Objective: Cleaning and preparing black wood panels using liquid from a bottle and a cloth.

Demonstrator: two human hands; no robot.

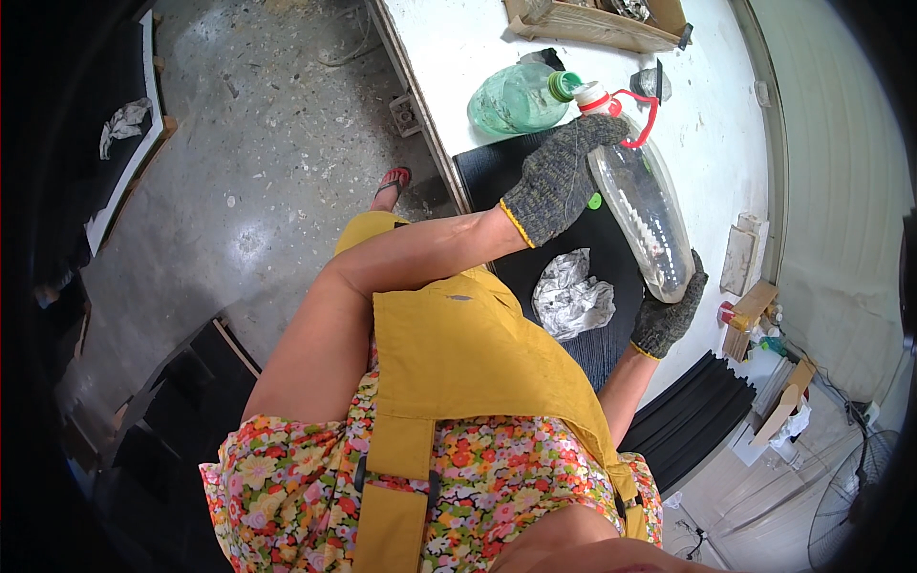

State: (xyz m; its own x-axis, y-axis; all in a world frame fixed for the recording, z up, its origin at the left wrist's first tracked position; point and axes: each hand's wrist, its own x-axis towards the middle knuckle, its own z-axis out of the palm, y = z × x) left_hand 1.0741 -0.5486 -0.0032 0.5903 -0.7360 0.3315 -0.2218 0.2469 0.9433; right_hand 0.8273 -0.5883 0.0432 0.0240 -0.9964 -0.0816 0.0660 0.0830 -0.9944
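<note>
A large clear plastic bottle [642, 215] with a red loop handle [652, 119] is between my gloved hands. Around its neck end, the fingers of my left hand [556, 180] are closed. My right hand [669, 313] holds its base from below. The bottle's white mouth lies right beside the mouth of a cut-looking green plastic bottle [516, 100], which rests on its side; I cannot tell whether they touch. Beneath my hands a black ribbed panel [611, 355] lies on the white table [712, 191]. A crumpled grey-white cloth or paper [573, 294] sits on that panel.
A cardboard box [597, 24] with scraps stands at the table's far end, near a small dark block [648, 84]. Black strips [693, 415] are stacked at the right, below small boxes [750, 315]. A fan [855, 497] stands lower right; black panels [191, 420] lean at left.
</note>
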